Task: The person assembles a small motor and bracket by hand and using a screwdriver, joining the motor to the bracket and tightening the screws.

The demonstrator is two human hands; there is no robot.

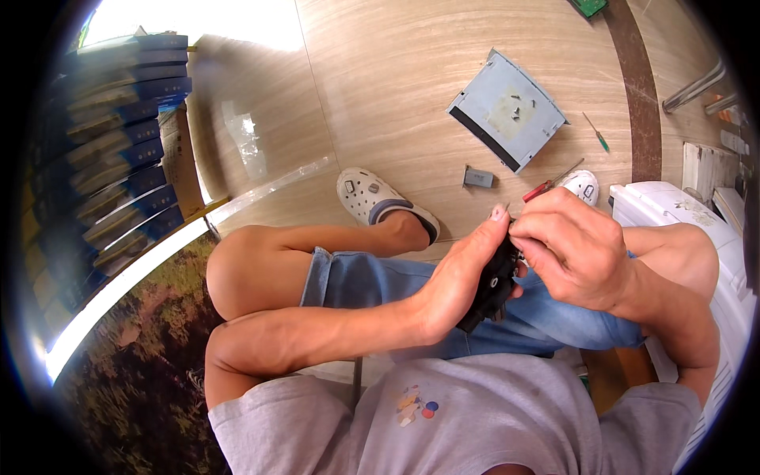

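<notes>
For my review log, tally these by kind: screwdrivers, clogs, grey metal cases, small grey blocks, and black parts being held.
Screwdrivers: 2
Clogs: 2
Grey metal case: 1
Small grey block: 1
Held black part: 1
Total: 7

Your wide fisheye view looks steeply down from your own head, with your short-sleeved grey fabric T-shirt [491,412] close along the lower edge. Your bare left hand [459,277] and bare right hand [582,253] sit near, right of centre; the pale beige, streaked floor [380,95] lies farther off. Toward the far left, the flat dark-blue boxes [142,150] appear too smeared to judge well.
</notes>
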